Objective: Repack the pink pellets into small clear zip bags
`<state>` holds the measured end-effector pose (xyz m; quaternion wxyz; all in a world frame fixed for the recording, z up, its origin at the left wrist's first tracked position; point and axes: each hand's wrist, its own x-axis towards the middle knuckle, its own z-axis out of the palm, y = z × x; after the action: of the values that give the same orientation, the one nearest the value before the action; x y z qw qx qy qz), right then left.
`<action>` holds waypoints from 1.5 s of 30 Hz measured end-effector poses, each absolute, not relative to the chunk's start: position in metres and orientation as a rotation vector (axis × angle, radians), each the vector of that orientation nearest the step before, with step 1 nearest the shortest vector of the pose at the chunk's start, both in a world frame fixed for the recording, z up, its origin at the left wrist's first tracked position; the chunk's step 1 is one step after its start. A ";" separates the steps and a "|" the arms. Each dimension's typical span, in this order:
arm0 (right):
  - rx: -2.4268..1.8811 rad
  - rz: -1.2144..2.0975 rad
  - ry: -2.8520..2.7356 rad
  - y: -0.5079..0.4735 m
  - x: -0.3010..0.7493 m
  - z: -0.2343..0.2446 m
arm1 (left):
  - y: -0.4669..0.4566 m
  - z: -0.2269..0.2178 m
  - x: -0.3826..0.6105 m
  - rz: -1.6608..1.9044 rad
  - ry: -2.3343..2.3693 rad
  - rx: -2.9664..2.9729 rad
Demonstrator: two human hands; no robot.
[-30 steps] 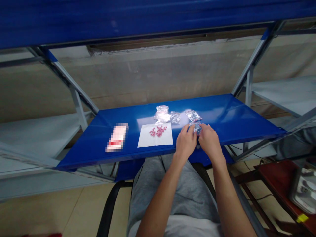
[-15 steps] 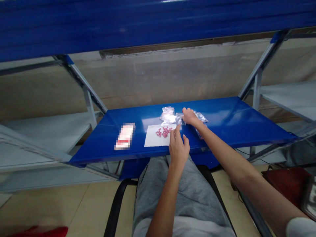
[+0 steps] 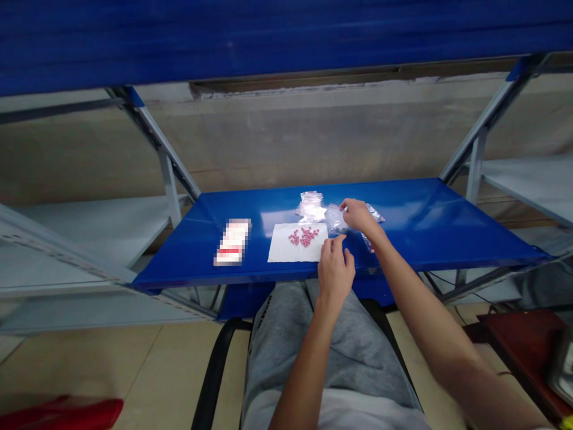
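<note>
A clear zip bag [image 3: 335, 220] lies on the blue shelf top, its right edge between the curled fingers of my right hand [image 3: 358, 216]. My left hand [image 3: 335, 266] is just below the bag, beside the right edge of a white paper sheet [image 3: 278, 248]. Its fingers are apart and bent a little, with nothing in them. Small pink pills [image 3: 308, 236] are spread in a loose group on the paper. Behind the paper rests a pile of shiny clear bags [image 3: 311, 206]. More bags [image 3: 375, 212] show partly behind my right hand and forearm.
To the left lies a blurred-out white and red flat item [image 3: 233, 242]. A blue upper shelf [image 3: 286, 42] hangs overhead, with slanted metal posts [image 3: 168, 155] at both sides. Below the shelf edge are my legs and a black chair armrest [image 3: 217, 364].
The view has shifted slightly. My right hand has moved a little to the right, and more of the clear bag shows. My left fingertips have drawn back from the bag.
</note>
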<state>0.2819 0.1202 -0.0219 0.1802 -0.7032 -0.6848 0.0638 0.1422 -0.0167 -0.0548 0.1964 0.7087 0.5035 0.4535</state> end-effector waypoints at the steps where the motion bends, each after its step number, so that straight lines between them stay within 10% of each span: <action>1: -1.969 0.179 -1.903 0.106 0.281 -0.024 | -0.017 -0.055 0.141 1.313 1.401 1.939; 10: -1.310 0.682 -1.045 0.006 0.230 -0.067 | -0.013 -0.051 0.121 1.602 1.457 1.500; 45: -1.164 1.384 -1.058 -0.022 0.235 -0.005 | 0.001 -0.018 0.021 1.235 1.066 1.091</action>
<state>0.2354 -0.0225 -0.0048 0.4999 -0.4813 -0.4373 0.5721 0.0209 0.0014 -0.0184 0.5559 0.4619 0.4516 0.5232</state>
